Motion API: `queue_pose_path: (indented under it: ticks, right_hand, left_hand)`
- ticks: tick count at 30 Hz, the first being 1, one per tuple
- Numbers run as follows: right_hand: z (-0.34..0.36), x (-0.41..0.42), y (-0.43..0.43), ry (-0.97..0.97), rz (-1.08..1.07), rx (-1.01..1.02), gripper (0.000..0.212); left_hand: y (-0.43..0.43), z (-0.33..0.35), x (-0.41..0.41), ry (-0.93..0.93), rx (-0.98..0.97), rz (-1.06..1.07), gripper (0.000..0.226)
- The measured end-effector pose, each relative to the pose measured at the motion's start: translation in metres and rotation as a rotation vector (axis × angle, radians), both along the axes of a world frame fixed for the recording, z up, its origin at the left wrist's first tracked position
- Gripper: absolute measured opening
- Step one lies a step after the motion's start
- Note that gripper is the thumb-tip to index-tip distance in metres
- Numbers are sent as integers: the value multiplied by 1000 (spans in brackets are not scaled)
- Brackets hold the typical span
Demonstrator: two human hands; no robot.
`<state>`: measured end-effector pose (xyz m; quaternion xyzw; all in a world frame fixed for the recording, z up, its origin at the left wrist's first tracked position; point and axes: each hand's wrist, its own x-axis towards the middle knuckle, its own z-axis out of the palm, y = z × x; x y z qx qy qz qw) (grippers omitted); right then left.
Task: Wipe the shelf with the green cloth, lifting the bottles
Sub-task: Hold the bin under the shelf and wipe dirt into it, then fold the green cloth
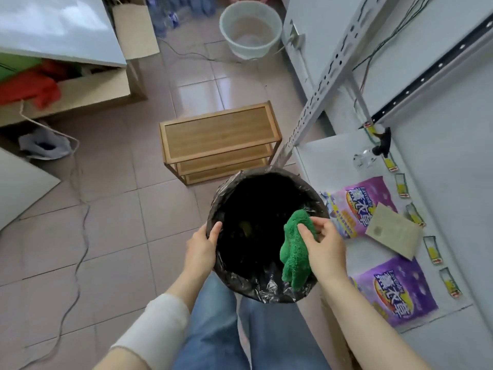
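Right hand point(324, 241) pinching a fluffy, crumpled green cloth point(293, 252) over the near right rim of a black-lined bin point(240, 279), left hand point(201, 244) curled round the bin's left rim, white shelf point(320, 161) at right, purple bags point(394, 292) lying on it

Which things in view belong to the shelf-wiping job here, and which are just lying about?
Job: green cloth, pinched by the right hand; white shelf; spray bottle on it; lined bin, gripped at the rim by the left hand.
Lying about: wooden rack, bucket, cardboard box, cable on the floor.
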<state>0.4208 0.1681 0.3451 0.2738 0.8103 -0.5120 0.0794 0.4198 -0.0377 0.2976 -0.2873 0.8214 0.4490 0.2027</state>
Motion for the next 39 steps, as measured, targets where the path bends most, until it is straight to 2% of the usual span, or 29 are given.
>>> queue_pose_path:
  ticks: [4, 8, 11, 16, 21, 24, 26, 30, 33, 35, 37, 39]
  right_hand:
    - [-61, -60, -12, -61, -49, -34, 16]
    - [-143, -116, -23, -94, -252, -73, 16]
    - [-207, -146, -22, -156, -277, -54, 16]
    - [-321, -177, -2, -217, -298, -22, 31]
    - [-406, -191, 20, -246, -339, -63, 38]
    - [-440, -198, 29, -238, -399, -159, 39]
    - [-455, -199, 31, -260, -339, -194, 40]
    - [-470, -198, 34, -235, -347, -207, 39]
    - [-469, -198, 32, -276, -408, -311, 35]
    - [-464, -200, 30, -264, -592, -487, 32]
    - [-456, -199, 28, -275, -749, -704, 32]
    - [-445, -194, 26, -344, -780, -799, 33]
  left_hand:
    - [-9, -64, -56, -63, 34, -5, 39]
    - [-7, -143, -107, -89, 52, -41, 39]
    - [-1, -212, -139, -123, 58, -84, 37]
    - [16, -333, -177, -156, 48, -142, 35]
    - [38, -403, -195, -126, 10, -164, 37]
    - [45, -429, -201, -99, 13, -152, 38]
    - [49, -439, -204, -106, 15, -132, 39]
    - [54, -448, -207, -100, 41, -115, 37]
    - [56, -450, -207, -133, 57, -121, 40]
    - [57, -449, -208, -223, 94, -131, 50]
    - [53, -444, -205, -331, 135, -84, 70]
    - [50, -431, -202, -328, 35, -18, 84]
